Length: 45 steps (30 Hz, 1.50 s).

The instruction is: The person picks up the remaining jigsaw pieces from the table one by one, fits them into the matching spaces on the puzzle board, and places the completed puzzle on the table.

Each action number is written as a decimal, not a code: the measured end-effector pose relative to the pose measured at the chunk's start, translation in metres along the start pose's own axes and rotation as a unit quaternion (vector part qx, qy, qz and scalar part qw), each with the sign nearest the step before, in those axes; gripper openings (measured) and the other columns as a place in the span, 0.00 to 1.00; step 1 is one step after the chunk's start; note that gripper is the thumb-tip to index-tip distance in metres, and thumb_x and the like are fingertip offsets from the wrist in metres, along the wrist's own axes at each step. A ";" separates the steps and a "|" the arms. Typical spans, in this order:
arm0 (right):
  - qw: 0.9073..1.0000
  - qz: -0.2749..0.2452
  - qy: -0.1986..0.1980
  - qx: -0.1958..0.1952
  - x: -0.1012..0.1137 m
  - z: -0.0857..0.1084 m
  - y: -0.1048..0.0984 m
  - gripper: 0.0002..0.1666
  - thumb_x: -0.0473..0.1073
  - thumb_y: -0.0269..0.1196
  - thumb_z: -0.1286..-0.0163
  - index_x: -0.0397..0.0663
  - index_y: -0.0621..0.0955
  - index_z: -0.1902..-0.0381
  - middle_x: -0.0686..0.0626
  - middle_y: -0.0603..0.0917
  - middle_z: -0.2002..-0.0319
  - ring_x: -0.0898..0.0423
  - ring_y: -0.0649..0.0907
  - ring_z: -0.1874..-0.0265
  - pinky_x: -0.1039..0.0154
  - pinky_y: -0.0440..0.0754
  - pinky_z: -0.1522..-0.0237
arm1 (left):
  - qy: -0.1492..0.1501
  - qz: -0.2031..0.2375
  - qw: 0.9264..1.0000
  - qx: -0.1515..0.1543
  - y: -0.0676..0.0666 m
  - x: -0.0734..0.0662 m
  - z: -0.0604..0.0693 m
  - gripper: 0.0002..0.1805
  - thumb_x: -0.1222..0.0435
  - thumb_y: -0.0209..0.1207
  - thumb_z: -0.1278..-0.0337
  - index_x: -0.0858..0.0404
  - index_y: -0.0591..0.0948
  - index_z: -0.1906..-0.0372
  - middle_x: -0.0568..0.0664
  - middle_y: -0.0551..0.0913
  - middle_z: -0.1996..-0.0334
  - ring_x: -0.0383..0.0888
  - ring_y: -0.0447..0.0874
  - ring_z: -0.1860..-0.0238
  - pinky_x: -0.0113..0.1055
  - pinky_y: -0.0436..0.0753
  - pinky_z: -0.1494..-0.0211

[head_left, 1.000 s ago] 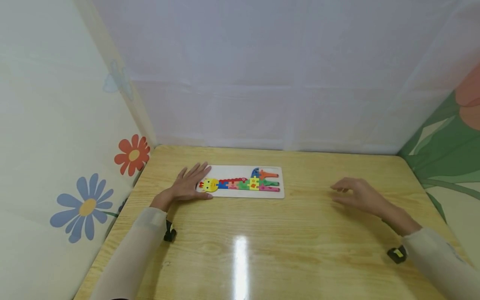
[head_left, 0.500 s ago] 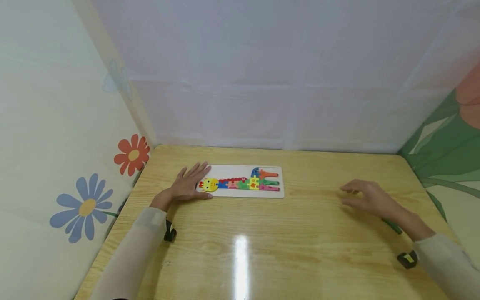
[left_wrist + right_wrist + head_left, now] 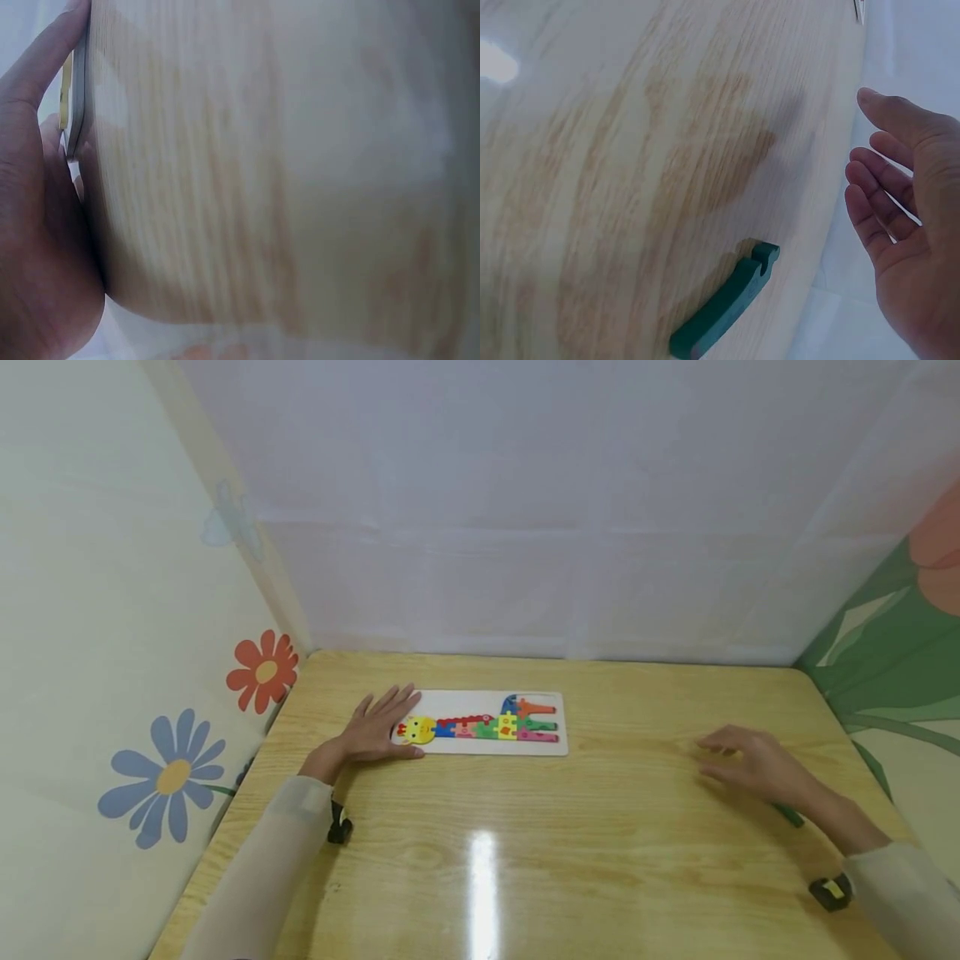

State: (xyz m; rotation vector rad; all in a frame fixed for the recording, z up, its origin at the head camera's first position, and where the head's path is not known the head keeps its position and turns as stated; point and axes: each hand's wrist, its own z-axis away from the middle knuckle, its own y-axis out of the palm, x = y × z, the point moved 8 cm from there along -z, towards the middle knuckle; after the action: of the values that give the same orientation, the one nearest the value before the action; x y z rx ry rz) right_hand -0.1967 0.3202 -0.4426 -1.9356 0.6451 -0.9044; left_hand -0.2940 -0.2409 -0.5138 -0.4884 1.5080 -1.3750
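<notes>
My left hand (image 3: 371, 733) rests with spread fingers on the left end of a white puzzle board (image 3: 457, 700), thumb along its near edge. Set in the board is a colourful giraffe puzzle (image 3: 465, 729), its yellow head partly beside my fingers. In the left wrist view the board's edge (image 3: 79, 97) shows under my thumb. My right hand (image 3: 768, 768) hovers above the table at the right, fingers loosely bent and holding nothing. A dark green puzzle piece (image 3: 720, 307) with a notched end lies on the table below it; in the head view my wrist covers part of it.
The wooden table (image 3: 600, 827) meets a white cloth backdrop (image 3: 525, 585) behind the board. Flower-printed cloth (image 3: 172, 777) stands at the left side, and a leaf-printed panel (image 3: 900, 652) at the right. Each wrist wears a small black camera (image 3: 830, 892).
My right hand has moved to the right and slightly nearer, away from the board. The green piece has come partly into sight beside my wrist. My left hand has stayed still.
</notes>
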 end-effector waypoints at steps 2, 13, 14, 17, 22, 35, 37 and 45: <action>1.000 0.006 -0.005 -0.004 -0.001 0.003 0.000 0.24 0.33 0.84 0.53 0.38 0.90 0.55 0.47 0.91 0.60 0.52 0.88 0.67 0.56 0.88 0.66 | -0.001 0.000 1.000 0.000 0.001 0.000 0.000 0.64 0.32 0.65 0.42 0.58 0.48 0.12 0.55 0.41 0.12 0.60 0.33 0.13 0.69 0.31 0.19; 0.999 0.010 0.036 -0.009 -0.011 0.025 -0.011 0.26 0.35 0.84 0.52 0.39 0.90 0.53 0.46 0.91 0.58 0.52 0.87 0.64 0.58 0.87 0.64 | 0.004 0.003 1.000 -0.007 -0.002 -0.003 -0.002 0.64 0.32 0.65 0.42 0.58 0.49 0.13 0.56 0.42 0.12 0.61 0.33 0.13 0.69 0.32 0.20; 0.999 0.011 0.038 -0.011 -0.012 0.027 -0.012 0.26 0.34 0.84 0.53 0.39 0.90 0.53 0.46 0.91 0.58 0.52 0.87 0.64 0.58 0.87 0.64 | 0.004 0.004 1.000 -0.007 -0.003 -0.003 -0.002 0.64 0.32 0.65 0.42 0.58 0.49 0.13 0.56 0.42 0.13 0.61 0.33 0.13 0.69 0.32 0.20; 0.999 0.020 0.037 -0.017 -0.014 0.032 -0.014 0.27 0.34 0.85 0.55 0.40 0.90 0.54 0.45 0.91 0.58 0.52 0.87 0.65 0.58 0.87 0.66 | 0.000 0.003 1.000 0.000 -0.002 -0.003 -0.001 0.63 0.32 0.65 0.42 0.58 0.48 0.13 0.56 0.41 0.12 0.60 0.33 0.13 0.69 0.31 0.19; 0.999 0.038 0.033 -0.016 -0.016 0.039 -0.013 0.28 0.33 0.86 0.59 0.39 0.89 0.56 0.44 0.90 0.59 0.53 0.87 0.67 0.60 0.87 0.68 | 0.000 0.006 1.000 0.005 0.000 -0.004 -0.001 0.63 0.34 0.66 0.41 0.58 0.48 0.12 0.55 0.41 0.12 0.60 0.32 0.13 0.69 0.30 0.19; 0.997 0.059 0.048 -0.015 -0.026 0.053 -0.020 0.31 0.37 0.87 0.62 0.39 0.89 0.55 0.43 0.90 0.60 0.58 0.86 0.66 0.70 0.82 0.66 | 0.000 0.009 1.000 0.000 0.000 -0.001 -0.001 0.64 0.31 0.65 0.43 0.58 0.48 0.13 0.56 0.41 0.12 0.60 0.32 0.13 0.69 0.31 0.20; 0.997 0.062 0.042 -0.016 -0.027 0.055 -0.020 0.32 0.38 0.88 0.63 0.38 0.89 0.55 0.43 0.90 0.60 0.57 0.86 0.66 0.73 0.81 0.65 | 0.000 0.007 1.000 0.002 0.000 -0.001 -0.001 0.64 0.31 0.65 0.43 0.58 0.48 0.12 0.56 0.41 0.12 0.60 0.33 0.13 0.69 0.31 0.20; 0.997 0.063 0.044 -0.008 -0.033 0.064 -0.022 0.34 0.41 0.88 0.63 0.39 0.89 0.55 0.42 0.90 0.60 0.59 0.87 0.66 0.78 0.79 0.63 | 0.000 0.005 1.000 -0.001 0.000 0.000 0.001 0.63 0.33 0.65 0.42 0.57 0.48 0.12 0.55 0.41 0.12 0.60 0.33 0.13 0.69 0.31 0.19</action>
State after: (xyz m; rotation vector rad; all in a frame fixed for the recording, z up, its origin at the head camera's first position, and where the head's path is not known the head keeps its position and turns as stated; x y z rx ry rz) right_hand -0.1636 0.3866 -0.4572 -1.8542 0.8202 -0.9113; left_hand -0.2937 -0.2414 -0.5141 -0.4820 1.5089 -1.3668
